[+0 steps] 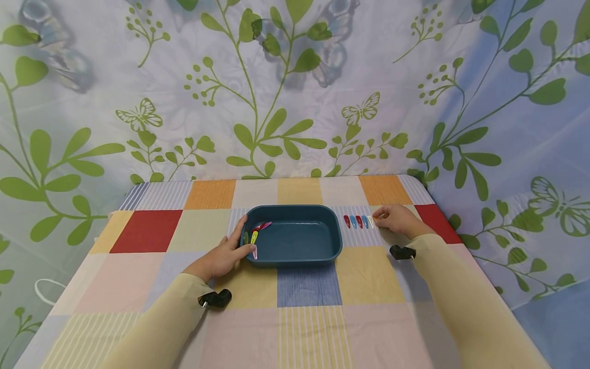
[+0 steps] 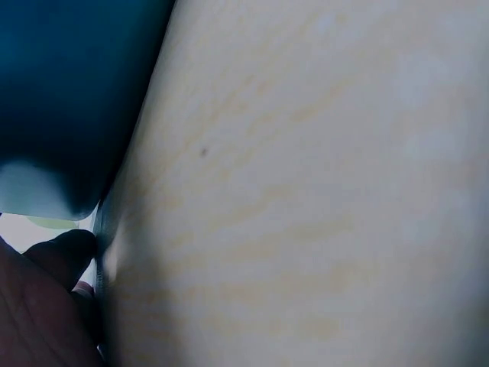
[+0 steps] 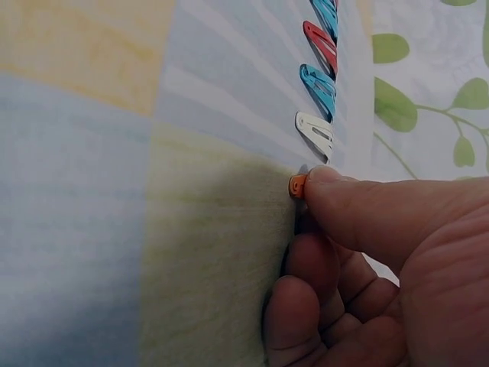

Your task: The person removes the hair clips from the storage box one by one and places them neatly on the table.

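My right hand (image 1: 395,219) pinches a small orange snap hair clip (image 3: 297,186) between thumb and fingers, right at the tablecloth. Beside it, at the end of a row of clips, lies a white hair clip (image 3: 314,131). My left hand (image 1: 223,258) holds the near left corner of a dark blue plastic basin (image 1: 295,263), its thumb over the rim and its fingers along the left wall. Inside that end of the basin are several clips, among them a yellow clip (image 1: 254,237), a magenta clip (image 1: 264,226) and a pale pink clip (image 1: 255,252).
Left of the white clip, blue and red clips (image 1: 359,221) alternate in a neat row beside the basin. A patchwork cloth (image 1: 309,333) covers the table. Behind it hangs a leaf-patterned curtain (image 1: 295,92), with another stretch at the right.
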A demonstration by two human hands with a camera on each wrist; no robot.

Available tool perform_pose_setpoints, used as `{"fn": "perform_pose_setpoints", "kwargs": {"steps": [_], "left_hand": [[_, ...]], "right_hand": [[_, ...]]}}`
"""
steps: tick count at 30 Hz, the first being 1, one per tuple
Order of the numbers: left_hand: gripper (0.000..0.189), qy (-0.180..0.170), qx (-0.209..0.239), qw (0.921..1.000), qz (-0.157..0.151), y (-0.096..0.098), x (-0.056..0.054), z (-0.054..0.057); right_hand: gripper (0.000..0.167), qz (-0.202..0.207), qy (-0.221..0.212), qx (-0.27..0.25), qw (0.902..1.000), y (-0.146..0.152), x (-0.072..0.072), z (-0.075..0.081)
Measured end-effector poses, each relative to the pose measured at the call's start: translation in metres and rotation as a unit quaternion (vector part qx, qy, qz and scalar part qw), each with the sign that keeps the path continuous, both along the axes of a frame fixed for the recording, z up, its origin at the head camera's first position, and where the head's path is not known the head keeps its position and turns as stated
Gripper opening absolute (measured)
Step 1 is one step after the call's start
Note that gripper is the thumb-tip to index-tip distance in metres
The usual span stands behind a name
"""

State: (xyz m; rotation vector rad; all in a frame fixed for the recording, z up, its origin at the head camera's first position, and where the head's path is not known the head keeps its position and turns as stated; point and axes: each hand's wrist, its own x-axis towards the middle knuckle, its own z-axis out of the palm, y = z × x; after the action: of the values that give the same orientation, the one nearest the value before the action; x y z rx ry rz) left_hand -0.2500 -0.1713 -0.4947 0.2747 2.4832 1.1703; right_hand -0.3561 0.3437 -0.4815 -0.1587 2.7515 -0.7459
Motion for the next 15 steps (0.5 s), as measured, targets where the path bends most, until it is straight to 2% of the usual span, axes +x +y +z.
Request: {"fn": "perform_pose_setpoints", "kwargs": {"steps": [15], "left_hand": [[0.085, 0.002, 0.003, 1.0000, -0.002, -0.0002, -0.0005, -0.0015]], "right_hand": [[0.037, 0.001, -0.003, 0.003, 1.0000, -0.0005, -0.0004, -0.0003]]}}
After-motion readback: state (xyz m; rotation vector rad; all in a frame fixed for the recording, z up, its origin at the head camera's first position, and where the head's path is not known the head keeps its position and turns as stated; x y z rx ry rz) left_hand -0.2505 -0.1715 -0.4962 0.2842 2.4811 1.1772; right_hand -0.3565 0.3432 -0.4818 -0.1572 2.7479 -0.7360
